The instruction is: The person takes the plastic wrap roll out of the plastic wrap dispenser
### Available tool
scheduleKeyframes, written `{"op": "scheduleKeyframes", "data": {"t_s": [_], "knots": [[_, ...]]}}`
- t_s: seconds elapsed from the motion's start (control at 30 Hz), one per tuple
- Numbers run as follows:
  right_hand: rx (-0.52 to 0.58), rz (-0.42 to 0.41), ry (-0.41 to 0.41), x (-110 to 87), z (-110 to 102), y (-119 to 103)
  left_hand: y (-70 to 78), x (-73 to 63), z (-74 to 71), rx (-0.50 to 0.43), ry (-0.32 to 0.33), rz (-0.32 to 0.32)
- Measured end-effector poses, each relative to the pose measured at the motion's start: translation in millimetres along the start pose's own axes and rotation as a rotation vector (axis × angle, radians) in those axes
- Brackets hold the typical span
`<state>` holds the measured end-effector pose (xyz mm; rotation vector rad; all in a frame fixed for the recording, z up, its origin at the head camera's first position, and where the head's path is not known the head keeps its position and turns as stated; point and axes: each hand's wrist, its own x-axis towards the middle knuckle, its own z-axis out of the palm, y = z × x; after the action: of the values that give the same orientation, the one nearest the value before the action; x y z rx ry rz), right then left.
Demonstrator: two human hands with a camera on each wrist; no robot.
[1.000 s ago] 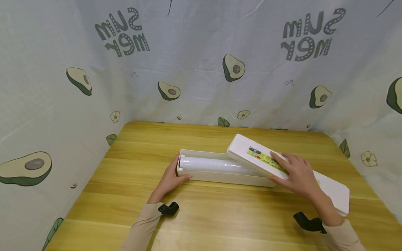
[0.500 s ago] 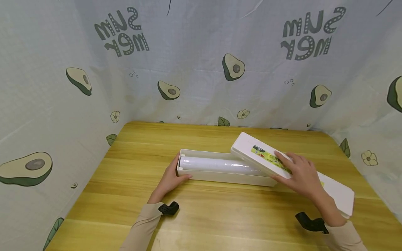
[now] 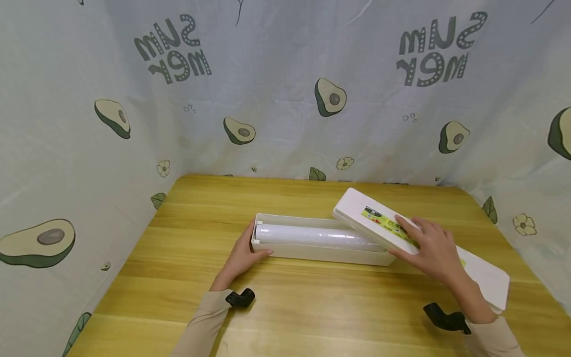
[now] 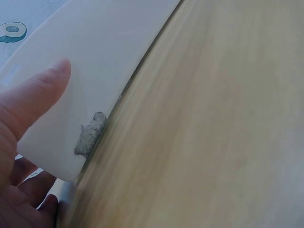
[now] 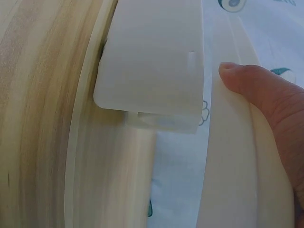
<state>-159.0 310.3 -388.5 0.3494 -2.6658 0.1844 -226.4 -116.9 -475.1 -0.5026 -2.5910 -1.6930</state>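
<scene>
Light, from where I stand: even, moderately bright, soft | Glare: pale sheen on yellow-brown wood-grain tabletop (image 3: 312,317), glints along glossy white cylindrical roll (image 3: 308,235) | Shadow: faint, soft-edged, beside beige fabric left sleeve (image 3: 202,317) | Head view: mostly crisp | Left wrist view: wood grain blurred | Right wrist view: hazy, lines bowed, whites dull

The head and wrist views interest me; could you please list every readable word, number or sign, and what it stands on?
"sum mer", mirrored, at the left of the curtain.
"sum mer", mirrored, at the right of the curtain.
Label on the lid: too small to read, partly covered by the right hand.
Right wrist view: letters cut off at the top edge, unreadable.
Left wrist view: none.
</scene>
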Motion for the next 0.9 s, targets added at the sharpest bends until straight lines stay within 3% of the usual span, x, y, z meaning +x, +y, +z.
{"op": "scheduleKeyframes", "data": {"t_s": [0.3, 0.9], "knots": [[-0.009, 0.034, -0.003, -2.2, -3.0, 1.8, 1.5, -1.0, 1.6, -0.047, 0.022, 0.003], [-0.042, 0.088, -0.014, -7.0, -8.6, 8.4, 3.9, -2.5, -0.2, -0.006, 0.002, -0.004]]}}
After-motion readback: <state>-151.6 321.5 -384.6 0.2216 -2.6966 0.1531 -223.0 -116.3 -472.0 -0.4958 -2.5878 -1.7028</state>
